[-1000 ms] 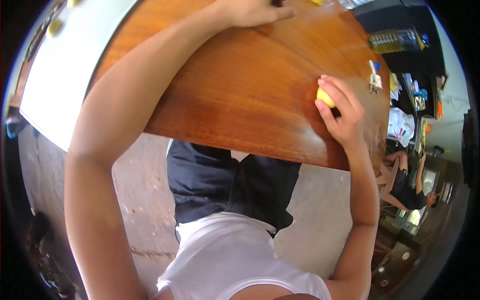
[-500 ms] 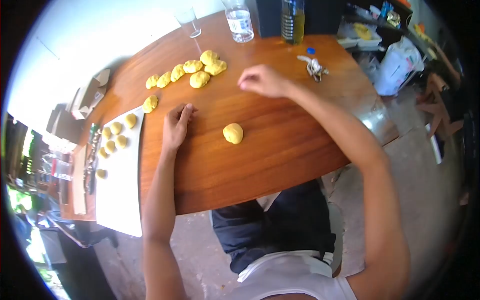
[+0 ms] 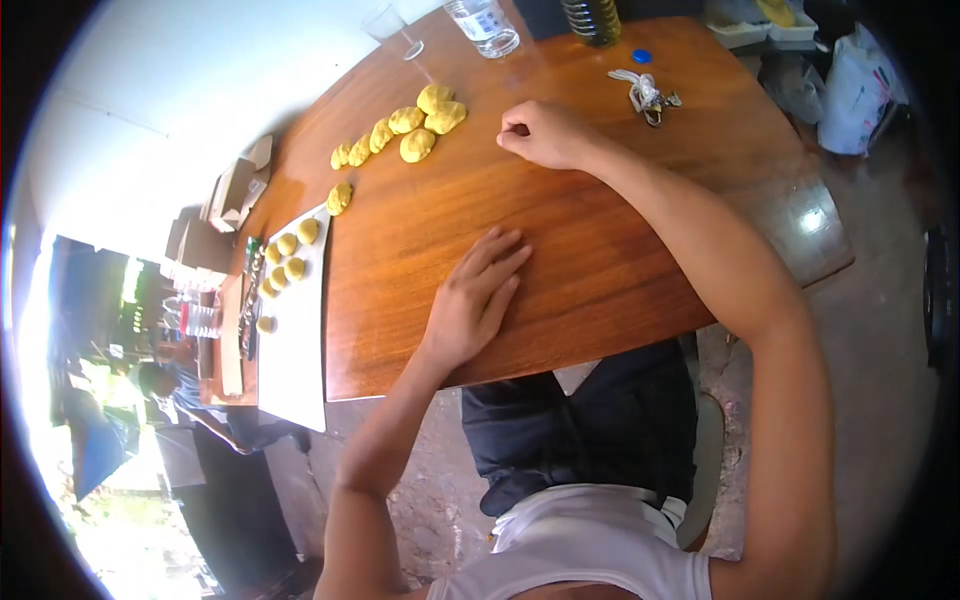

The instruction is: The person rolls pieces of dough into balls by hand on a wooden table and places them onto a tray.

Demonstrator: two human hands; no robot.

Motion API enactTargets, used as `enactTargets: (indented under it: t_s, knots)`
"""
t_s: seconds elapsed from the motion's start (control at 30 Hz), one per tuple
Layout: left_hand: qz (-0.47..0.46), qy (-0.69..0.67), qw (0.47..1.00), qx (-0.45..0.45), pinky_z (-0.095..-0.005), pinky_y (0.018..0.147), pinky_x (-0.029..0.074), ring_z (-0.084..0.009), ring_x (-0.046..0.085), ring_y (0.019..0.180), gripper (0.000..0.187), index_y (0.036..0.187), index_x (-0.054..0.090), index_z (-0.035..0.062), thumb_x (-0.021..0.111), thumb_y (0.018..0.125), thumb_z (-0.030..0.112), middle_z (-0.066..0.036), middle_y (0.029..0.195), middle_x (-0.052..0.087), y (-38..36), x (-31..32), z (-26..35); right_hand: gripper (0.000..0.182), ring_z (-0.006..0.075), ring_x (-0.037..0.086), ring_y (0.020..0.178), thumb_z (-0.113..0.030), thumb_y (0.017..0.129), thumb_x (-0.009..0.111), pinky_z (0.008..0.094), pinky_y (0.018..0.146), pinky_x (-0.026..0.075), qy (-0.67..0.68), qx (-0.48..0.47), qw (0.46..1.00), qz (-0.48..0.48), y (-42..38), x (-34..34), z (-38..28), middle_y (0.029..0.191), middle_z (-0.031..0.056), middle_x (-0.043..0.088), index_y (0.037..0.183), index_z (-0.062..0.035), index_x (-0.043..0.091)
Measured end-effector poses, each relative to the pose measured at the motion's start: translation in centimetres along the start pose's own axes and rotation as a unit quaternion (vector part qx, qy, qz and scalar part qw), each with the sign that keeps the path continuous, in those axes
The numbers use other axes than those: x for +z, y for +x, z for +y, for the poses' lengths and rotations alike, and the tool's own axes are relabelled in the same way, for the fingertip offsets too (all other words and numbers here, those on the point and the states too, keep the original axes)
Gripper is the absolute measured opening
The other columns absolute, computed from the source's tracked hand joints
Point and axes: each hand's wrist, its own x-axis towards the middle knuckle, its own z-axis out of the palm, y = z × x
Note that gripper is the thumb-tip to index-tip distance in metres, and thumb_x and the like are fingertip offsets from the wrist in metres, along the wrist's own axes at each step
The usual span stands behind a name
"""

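My left hand (image 3: 472, 305) lies palm down on the wooden table near its front edge, fingers stretched out and slightly apart. No dough ball shows around it; whatever is beneath the palm is hidden. My right hand (image 3: 540, 135) is farther back, with its fingers curled to the thumb; what they hold, if anything, is hidden. To its left sits a group of yellow dough lumps (image 3: 417, 146). One more lump (image 3: 339, 198) rests by the corner of a white board (image 3: 300, 350), which carries several smaller dough balls (image 3: 307, 231).
At the back of the table (image 3: 400, 330) stand a glass (image 3: 414, 49), a clear bottle (image 3: 486, 27) and a bottle of yellow liquid (image 3: 594, 20). A blue cap (image 3: 641, 56) and white cord with keys (image 3: 648, 98) lie right. Cardboard boxes (image 3: 232, 195) stand left. Another person (image 3: 190, 385) is beyond.
My left hand has moved right and toward the front edge, and its fingers have spread. The single dough ball there is out of sight. My right hand stays curled. The view has shifted.
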Motion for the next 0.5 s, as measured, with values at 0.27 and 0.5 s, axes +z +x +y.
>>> enactTargets:
  t_s: [0.27, 0.5]
  knots:
    - [0.092, 0.051, 0.993, -0.05, -0.0429, 0.099, 0.054, -0.039, 0.065, 0.119, 0.042, 0.129, 0.069, 0.0022, 0.073, 0.088, 0.001, -0.02, 0.132, 0.065, -9.6, -1.6, -0.9, 0.019, 0.0324, 0.07, 0.075, -0.02, 0.089, 0.067, 0.0435, 0.069, 0.053, -0.031, -0.016, 0.999, -0.02, -0.2, 0.0, -0.6, 0.08, 0.0158, 0.073, 0.082, -0.0033, 0.072]
    - [0.086, 0.018, 0.996, -0.019, -0.0443, 0.102, 0.05, -0.0379, 0.062, 0.119, 0.033, 0.121, 0.071, 0.0034, 0.073, 0.089, 0.011, -0.017, 0.124, 0.067, 3.4, -0.3, -4.4, 0.02, 0.0327, 0.068, 0.072, -0.02, 0.09, 0.068, 0.0432, 0.066, 0.051, -0.023, -0.034, 0.999, -0.007, 0.2, 0.6, 0.5, 0.078, 0.0159, 0.071, 0.081, -0.0025, 0.071]
